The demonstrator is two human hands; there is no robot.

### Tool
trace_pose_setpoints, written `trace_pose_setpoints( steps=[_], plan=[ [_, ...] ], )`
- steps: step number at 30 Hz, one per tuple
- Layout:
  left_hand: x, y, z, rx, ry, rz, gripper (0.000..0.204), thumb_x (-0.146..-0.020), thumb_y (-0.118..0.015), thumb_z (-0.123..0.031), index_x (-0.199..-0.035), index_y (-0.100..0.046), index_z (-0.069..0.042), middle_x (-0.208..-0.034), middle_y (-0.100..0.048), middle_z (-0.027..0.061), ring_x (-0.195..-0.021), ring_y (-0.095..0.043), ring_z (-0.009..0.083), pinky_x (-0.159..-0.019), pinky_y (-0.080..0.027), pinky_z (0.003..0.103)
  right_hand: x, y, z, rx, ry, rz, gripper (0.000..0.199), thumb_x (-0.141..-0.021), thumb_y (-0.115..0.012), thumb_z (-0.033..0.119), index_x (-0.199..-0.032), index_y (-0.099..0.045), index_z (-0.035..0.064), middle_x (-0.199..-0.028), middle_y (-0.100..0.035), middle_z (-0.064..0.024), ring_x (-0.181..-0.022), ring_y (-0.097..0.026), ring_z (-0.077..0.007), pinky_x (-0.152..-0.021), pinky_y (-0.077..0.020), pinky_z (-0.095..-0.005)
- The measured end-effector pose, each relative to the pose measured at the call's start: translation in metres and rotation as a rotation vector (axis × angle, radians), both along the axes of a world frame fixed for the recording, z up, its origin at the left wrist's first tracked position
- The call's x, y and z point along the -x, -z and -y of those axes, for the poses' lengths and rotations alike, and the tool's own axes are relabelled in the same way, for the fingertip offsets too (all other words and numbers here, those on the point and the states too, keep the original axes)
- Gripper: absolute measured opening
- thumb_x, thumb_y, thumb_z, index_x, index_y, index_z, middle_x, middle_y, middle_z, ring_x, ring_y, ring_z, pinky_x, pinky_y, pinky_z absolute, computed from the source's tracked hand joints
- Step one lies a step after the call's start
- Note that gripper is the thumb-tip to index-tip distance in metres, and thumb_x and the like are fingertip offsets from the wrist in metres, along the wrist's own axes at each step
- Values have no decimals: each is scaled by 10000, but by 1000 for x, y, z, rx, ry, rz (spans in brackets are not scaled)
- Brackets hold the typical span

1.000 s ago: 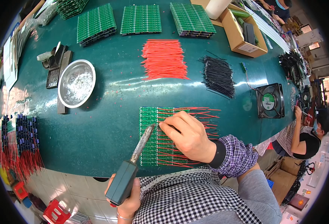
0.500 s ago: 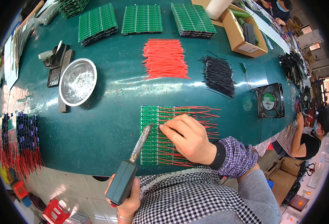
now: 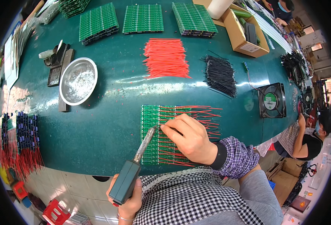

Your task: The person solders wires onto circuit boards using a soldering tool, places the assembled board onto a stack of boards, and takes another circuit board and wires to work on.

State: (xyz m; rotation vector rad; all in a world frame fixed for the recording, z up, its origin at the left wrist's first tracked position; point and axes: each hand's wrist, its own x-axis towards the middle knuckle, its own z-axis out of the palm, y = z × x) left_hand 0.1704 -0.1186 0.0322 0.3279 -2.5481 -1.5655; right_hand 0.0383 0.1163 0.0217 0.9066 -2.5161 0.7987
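Note:
My left hand (image 3: 134, 200) is wrapped round the dark green handle of a soldering iron (image 3: 125, 181). Its metal tip rests at the solder pads of a green circuit board panel (image 3: 149, 150), just left of my right fingertips. Thumb and forefinger of my right hand (image 3: 191, 139) are pinched over the panel, on a thin wire whose colour I cannot make out. Rows of red wires (image 3: 173, 154) with some dark ones stick out past the panel's right side; my right hand hides part of them.
Beyond the panel lie a red wire pile (image 3: 166, 58) and a black wire pile (image 3: 220, 76). A metal bowl (image 3: 63, 92) stands left, a fan (image 3: 272, 100) right. Board stacks (image 3: 143, 18) line the back, near a cardboard box (image 3: 252, 49). Wired boards (image 3: 27, 131) sit far left.
The soldering iron's tip has shifted slightly right, closer to my right fingertips, and its handle moved a little right. My right hand stays nearly still.

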Motion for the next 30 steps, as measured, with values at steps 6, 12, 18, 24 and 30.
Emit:
trace_pose_setpoints(
  steps=[6,12,18,24,30],
  plan=[
    [3,0,-1,22,34,-40,201,-741,-787,3,-928,-723,40,-846,-688,138,-665,-648,250,-592,-506,334,-1,-1,0,-11,-2,10,305,-701,-707,8,-999,-716,-60,-935,-657,-113,-824,-639,-245,-672,-552,-331],
    [2,3,-1,32,39,-47,216,-733,-787,1,-936,-721,41,-830,-679,142,-651,-637,262,-585,-501,342,-1,-1,0,-24,-7,18,320,-702,-703,8,-1012,-708,-71,-949,-653,-122,-827,-637,-254,-679,-552,-336],
    [-7,1,1,13,-19,27,208,-724,-784,-7,-917,-720,37,-817,-674,147,-652,-629,272,-601,-502,362,-1,-2,0,-25,-10,17,320,-700,-703,6,-1010,-704,-74,-945,-649,-126,-823,-635,-260,-675,-548,-338],
    [-14,6,9,23,32,-12,275,-786,-789,-13,-1039,-695,40,-917,-676,113,-762,-630,220,-692,-510,329,0,-2,0,-34,-3,-22,235,-731,-705,18,-948,-692,-70,-875,-608,-95,-816,-598,-227,-695,-542,-328],
    [-20,5,11,-23,57,42,363,-841,-798,-13,-1172,-661,46,-1033,-684,85,-878,-634,162,-771,-516,295,-5,-4,0,4,-4,-42,291,-716,-703,22,-994,-708,-65,-927,-647,-109,-837,-633,-243,-691,-547,-333]
  ],
)
